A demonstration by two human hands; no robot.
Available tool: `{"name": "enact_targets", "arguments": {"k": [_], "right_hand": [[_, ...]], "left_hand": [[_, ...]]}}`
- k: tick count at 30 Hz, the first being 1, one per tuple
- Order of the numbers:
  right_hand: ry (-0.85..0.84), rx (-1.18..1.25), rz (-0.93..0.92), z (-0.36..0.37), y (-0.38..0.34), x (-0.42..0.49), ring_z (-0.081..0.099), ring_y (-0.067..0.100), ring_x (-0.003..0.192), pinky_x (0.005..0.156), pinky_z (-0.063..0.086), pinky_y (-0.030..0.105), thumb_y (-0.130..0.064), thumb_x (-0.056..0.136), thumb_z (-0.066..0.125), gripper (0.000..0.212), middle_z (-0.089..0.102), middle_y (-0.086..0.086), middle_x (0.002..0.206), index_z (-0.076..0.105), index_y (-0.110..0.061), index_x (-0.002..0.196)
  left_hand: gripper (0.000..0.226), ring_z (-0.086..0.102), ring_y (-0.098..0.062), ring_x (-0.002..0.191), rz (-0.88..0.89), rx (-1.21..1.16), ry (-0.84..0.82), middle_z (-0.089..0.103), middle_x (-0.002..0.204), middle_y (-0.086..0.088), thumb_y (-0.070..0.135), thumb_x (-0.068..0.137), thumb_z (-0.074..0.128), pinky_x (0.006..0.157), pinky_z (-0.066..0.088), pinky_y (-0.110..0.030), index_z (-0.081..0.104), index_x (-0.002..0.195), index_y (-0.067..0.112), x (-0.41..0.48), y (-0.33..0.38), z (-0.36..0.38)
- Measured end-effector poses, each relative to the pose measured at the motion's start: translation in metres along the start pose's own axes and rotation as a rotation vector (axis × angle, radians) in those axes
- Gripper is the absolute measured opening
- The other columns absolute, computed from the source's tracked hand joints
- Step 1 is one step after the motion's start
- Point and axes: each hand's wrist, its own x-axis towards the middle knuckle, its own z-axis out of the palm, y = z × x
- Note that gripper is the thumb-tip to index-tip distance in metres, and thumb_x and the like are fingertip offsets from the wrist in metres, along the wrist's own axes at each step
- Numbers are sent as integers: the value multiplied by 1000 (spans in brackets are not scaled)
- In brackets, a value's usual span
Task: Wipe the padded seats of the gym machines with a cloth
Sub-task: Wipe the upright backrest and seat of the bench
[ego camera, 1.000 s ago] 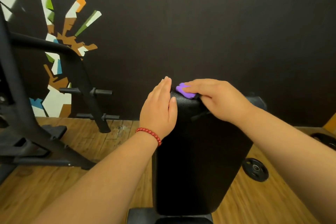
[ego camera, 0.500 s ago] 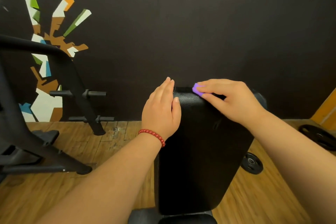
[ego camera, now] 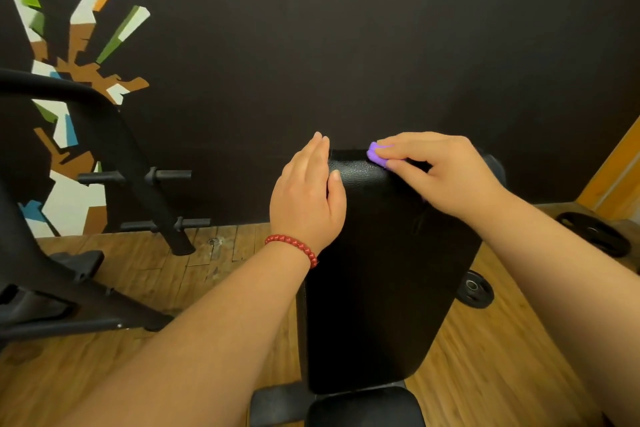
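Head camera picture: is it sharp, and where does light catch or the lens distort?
Head view: mostly sharp; soft light leaves a pebbled sheen on the black bench pad near the purple cloth the right hand pinches; the pad's top edge fades into the dark wall; wide-angle stretch swells both forearms.

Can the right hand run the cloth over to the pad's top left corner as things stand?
Probably not fully. Bare black pad lies between the purple cloth in the right hand and the left hand, which rests over that corner's edge.
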Motion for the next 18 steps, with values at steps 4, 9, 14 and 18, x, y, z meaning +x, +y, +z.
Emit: {"name": "enact_targets", "arguments": {"k": [4,9,14,18], "right_hand": [[-3,-18,24,22,-22,21,61,7,111,101,47,29,-16,92,63,22,70,-7,113,73,-21,112],[-126,24,-67,22,-23,29,57,0,112,100,38,10,-19,93,62,25,69,-7,115,70,-19,117],[69,21,10,-6,20,-7,61,4,109,100,45,19,-9,88,67,22,70,-5,112,74,-16,108],[36,-25,-12,16,-2,16,63,9,106,95,48,27,-15,89,60,23,71,-8,108,75,-20,105]], "left_hand": [[50,42,-22,135,-18,-5,-10,44,148,-7,23,97,39,109,34,-34,40,145,8,0,1,0],[50,40,-21,136,-21,5,-24,42,149,-7,22,99,40,111,32,-34,36,147,7,-1,2,-2],[51,43,-23,134,-42,15,-1,44,148,-7,23,97,40,109,34,-35,39,145,7,0,5,0],[47,44,-20,133,-58,52,26,49,144,-6,22,98,39,106,29,-27,44,142,9,0,6,4]]}}
